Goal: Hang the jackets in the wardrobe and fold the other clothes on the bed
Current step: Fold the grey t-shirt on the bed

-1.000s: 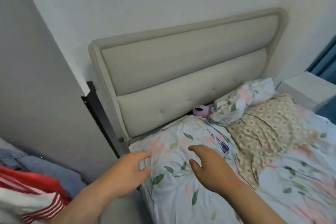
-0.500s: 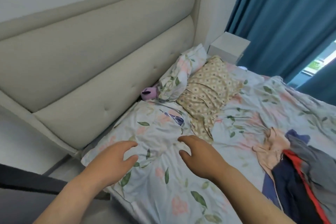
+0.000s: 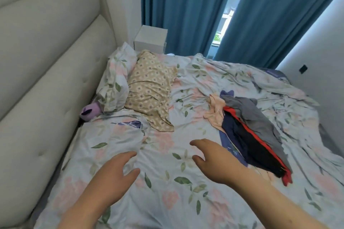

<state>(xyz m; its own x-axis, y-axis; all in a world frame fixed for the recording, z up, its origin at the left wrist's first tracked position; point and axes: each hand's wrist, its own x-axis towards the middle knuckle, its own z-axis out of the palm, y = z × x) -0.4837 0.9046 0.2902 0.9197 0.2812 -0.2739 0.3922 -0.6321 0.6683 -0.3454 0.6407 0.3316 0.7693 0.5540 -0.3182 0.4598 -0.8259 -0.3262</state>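
A loose heap of clothes [image 3: 251, 132] is seen on the right of the bed [image 3: 167, 201] — a grey garment [image 3: 255, 115] draped over a navy piece [image 3: 240, 135] with a red stripe, a peach garment [image 3: 216, 111] at the far edge. The left hand [image 3: 115, 171] and the right hand [image 3: 216, 161] are held over the bed, fingers loosely spread, nothing gripped. The fabrics are judged light and limp — best pinched at a collar and lifted clear.

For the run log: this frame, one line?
left hand: open, empty | right hand: open, empty, beside clothes pile | clothes pile: unfolded, on bed
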